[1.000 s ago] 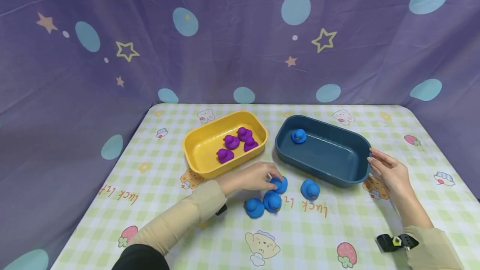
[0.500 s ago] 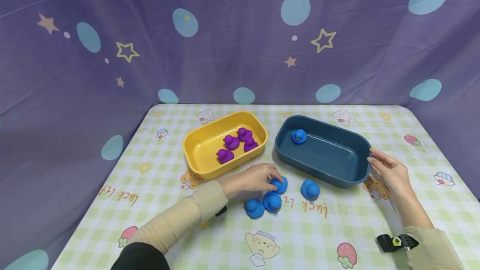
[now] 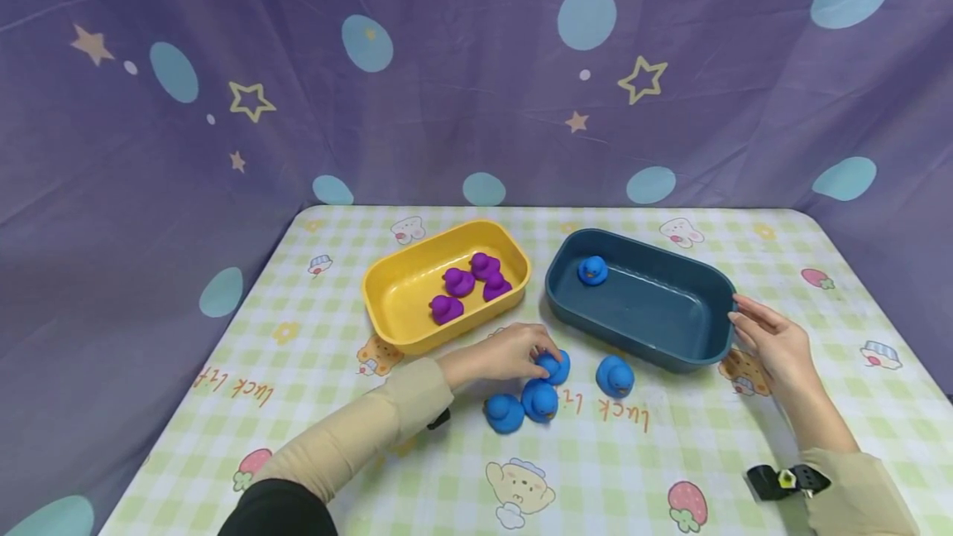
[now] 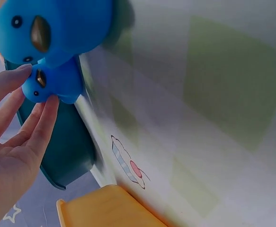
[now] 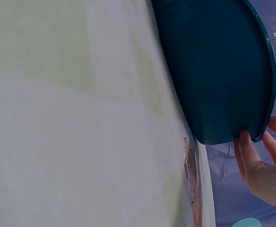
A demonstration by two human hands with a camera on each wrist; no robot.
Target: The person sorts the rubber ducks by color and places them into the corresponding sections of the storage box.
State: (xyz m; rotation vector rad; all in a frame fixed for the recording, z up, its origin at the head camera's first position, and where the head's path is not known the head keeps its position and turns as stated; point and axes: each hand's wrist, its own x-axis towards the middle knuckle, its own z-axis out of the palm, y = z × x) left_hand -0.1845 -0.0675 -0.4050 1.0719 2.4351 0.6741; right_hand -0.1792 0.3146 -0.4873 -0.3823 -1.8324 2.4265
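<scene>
In the head view my left hand (image 3: 514,351) pinches a blue rubber duck (image 3: 557,366) standing on the table. The left wrist view shows thumb and fingers on either side of that duck's head (image 4: 33,89). Two more blue ducks sit just nearer: one (image 3: 539,401) close beside it and another (image 3: 503,413) to the left. A further blue duck (image 3: 615,376) stands to the right. My right hand (image 3: 778,346) holds the right end of a dark teal tub (image 3: 640,337), its fingertips at the rim. Inside that tub sits one blue duck (image 3: 592,270).
A yellow tub (image 3: 398,333) with several purple ducks (image 3: 447,309) stands left of the teal one. Both tubs rest on a table with a checked, cartoon-print cloth (image 3: 596,478). A purple star-patterned curtain (image 3: 462,131) hangs behind and at the sides.
</scene>
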